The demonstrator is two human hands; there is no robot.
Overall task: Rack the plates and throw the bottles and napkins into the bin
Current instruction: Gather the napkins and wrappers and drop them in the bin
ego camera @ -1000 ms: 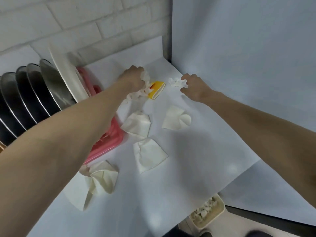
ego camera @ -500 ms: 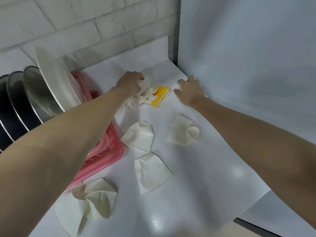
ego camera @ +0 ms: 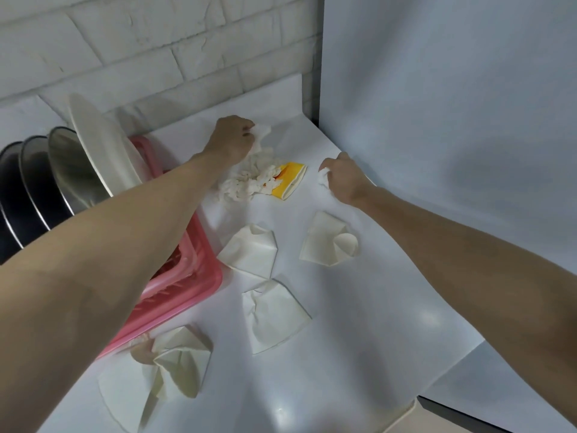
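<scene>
The white tabletop [ego camera: 359, 339] lies under both grips. The pink rack [ego camera: 193, 292] sits under the left forearm, nearer the person than the left grip [ego camera: 232, 142], and holds a white plate [ego camera: 100, 142] and steel plates [ego camera: 68, 170] on edge. Four folded paper pieces [ego camera: 271, 314] lie nearer the person than either grip. The left grip is clenched on a crumpled napkin wad [ego camera: 249, 179], which reaches a yellow cup [ego camera: 290, 179] lying on its side between the grips, while the right grip [ego camera: 343, 179] pinches a small napkin [ego camera: 323, 179] just right of that cup.

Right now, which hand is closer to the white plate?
Left. The left hand grips tissue right of the white plate; the right hand is farther right, beyond the yellow cup.
</scene>
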